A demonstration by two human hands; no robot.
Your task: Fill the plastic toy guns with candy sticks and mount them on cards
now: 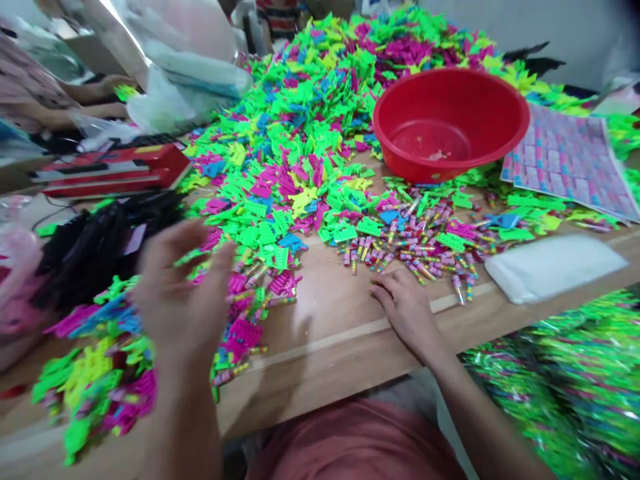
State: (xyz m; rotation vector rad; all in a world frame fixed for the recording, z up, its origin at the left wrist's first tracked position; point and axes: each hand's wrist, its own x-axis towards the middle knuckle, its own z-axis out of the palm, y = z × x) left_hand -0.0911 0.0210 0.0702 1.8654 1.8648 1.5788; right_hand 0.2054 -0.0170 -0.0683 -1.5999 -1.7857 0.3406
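Head camera gives me the right hand point(410, 310) low over the wooden table point(330, 287), at the near edge of the small tubes point(415, 250), and that is the relation I would work from: they lie just beyond its knuckles, away from the body, and spread off to the right, while its fingertips point leftward and forward. Their long axes follow no single line; a couple at the near fringe run roughly toward the body, so I judge the wrist angle would depend on which tube is chosen. This hand is clearly the nearer one. Its fingers are bent, thumb close to the fingertips, and I can't tell whether something small is pinched there. My left hand point(183, 300) is well apart from the tubes, raised and blurred above the plastic pieces point(245, 333), thumb spread from loosely curled fingers, with nothing I can make out in its grasp. Beyond the tubes sits the red basin point(450, 167); the white packet point(555, 267) lies to their right.
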